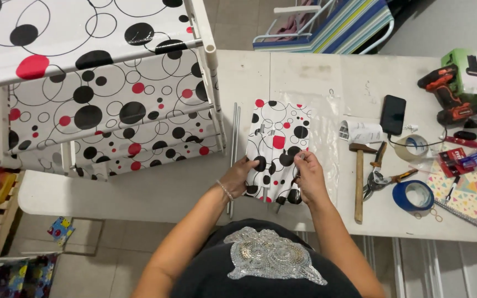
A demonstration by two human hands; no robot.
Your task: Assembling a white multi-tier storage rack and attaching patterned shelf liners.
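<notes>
Lying flat on the white table (316,72), a folded piece of white fabric (277,149) printed with black and red dots and thin ringed circles sits under both hands. The left hand (239,175) curls its fingers closed over the cloth's left edge, just beside 2 thin metal rods (234,149). The right hand (309,175) pinches narrowly at the cloth's right side. A crinkled clear plastic sheet (327,138) lies beneath. A wooden-handled hammer (359,176) rests nearby.
</notes>
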